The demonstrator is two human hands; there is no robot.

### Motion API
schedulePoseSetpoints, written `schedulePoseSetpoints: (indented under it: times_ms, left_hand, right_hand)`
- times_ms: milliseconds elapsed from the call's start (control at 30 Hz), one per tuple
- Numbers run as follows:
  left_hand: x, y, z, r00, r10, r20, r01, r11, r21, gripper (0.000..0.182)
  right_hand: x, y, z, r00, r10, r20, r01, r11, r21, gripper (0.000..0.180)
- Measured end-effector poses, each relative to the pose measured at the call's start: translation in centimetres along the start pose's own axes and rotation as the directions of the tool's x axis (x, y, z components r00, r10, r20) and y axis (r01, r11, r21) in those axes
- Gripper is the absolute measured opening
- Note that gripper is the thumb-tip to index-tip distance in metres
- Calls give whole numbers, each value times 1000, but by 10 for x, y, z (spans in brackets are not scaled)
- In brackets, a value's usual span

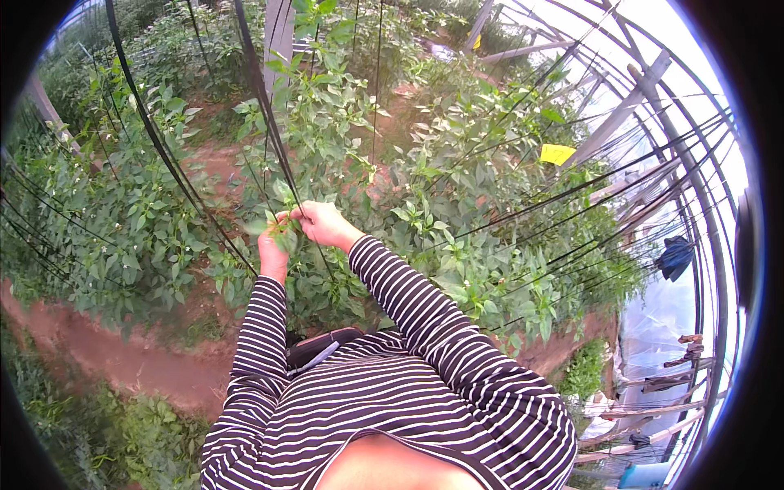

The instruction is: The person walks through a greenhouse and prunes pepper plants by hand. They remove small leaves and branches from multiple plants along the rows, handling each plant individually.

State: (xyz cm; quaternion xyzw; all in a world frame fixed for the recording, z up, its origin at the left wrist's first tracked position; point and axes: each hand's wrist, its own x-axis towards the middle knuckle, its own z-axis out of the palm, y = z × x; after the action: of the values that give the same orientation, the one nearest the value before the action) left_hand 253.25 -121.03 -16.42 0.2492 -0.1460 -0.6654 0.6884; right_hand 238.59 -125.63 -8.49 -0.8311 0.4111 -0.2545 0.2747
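Note:
Both my hands meet at the top of a leafy green plant, likely a pepper plant, in front of my chest. My left hand (273, 254) has its fingers closed around a young plant shoot (285, 236), whose leaves partly cover the fingertips. Beside it, on the right, my right hand (327, 224) pinches with thumb and forefinger at a black string (280, 147). This string comes down from above and continues past the hand into the foliage. Leaves and fingers hide exactly how string and stem touch.
More black strings (147, 116) slant down around me. Dense plant rows (453, 269) stand ahead, with a bare soil path (122, 352) at left. A wooden post (278, 49) rises ahead; a yellow card (556, 154) hangs at right, near the greenhouse's curved frame (704, 184).

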Motion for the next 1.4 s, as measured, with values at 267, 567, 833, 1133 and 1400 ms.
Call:
schedulePoseSetpoints:
  times_ms: [267, 567, 833, 1133, 1400]
  left_hand:
    - [-7, 14, 22, 995, -69, -73, 98, 825, 557, 30]
    - [-26, 12, 20, 990, 144, -5, -115, 812, 572, 28]
    - [-55, -15, 23, 945, 310, 99, -268, 567, 779, 36]
    - [-191, 7, -18, 956, 9, 293, -251, 540, 803, 37]
    - [-418, 41, -99, 859, -446, -251, 267, -29, 963, 44]
  right_hand:
    - [-4, -2, -5, 957, 237, 169, -290, 829, 479, 50]
    - [-1, 0, 1, 869, 466, -166, -399, 858, 323, 25]
    - [-16, 9, 36, 764, 601, -233, 93, 255, 962, 18]
    - [-65, -16, 12, 989, 71, -130, -5, 894, 449, 28]
    - [-129, -132, -34, 784, -351, -511, 288, 936, -201, 32]
